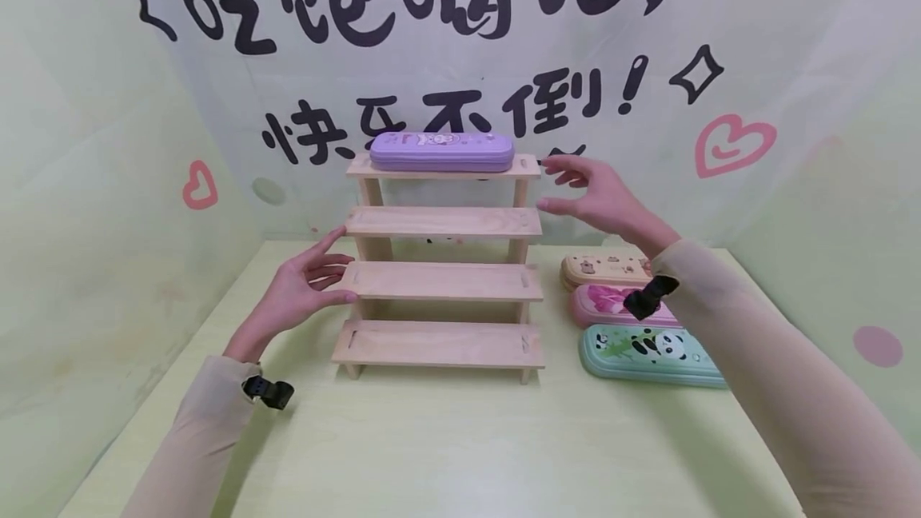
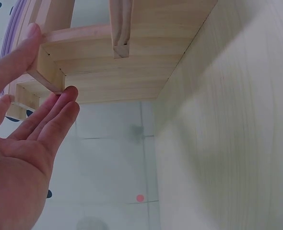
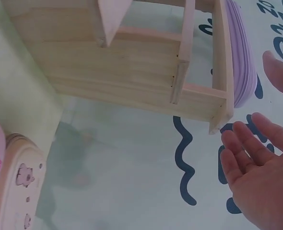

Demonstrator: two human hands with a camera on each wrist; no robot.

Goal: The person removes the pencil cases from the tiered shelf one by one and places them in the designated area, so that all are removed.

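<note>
A four-tier wooden step rack stands on the table, with a purple pencil case lying on its top board. My left hand is at the rack's left side. In the left wrist view, its thumb and fingers grip the end of one board from front and back. Beside the rack's upper right end, my right hand is held in the air with fingers loosely bent and thumb apart. The right wrist view shows a gap between the right fingertips and the wood. Nothing lies in the right hand.
Right of the rack, a beige pencil case, a pink one and a green panda one lie in a row, partly behind the right forearm. A lettered wall covering rises behind the light table.
</note>
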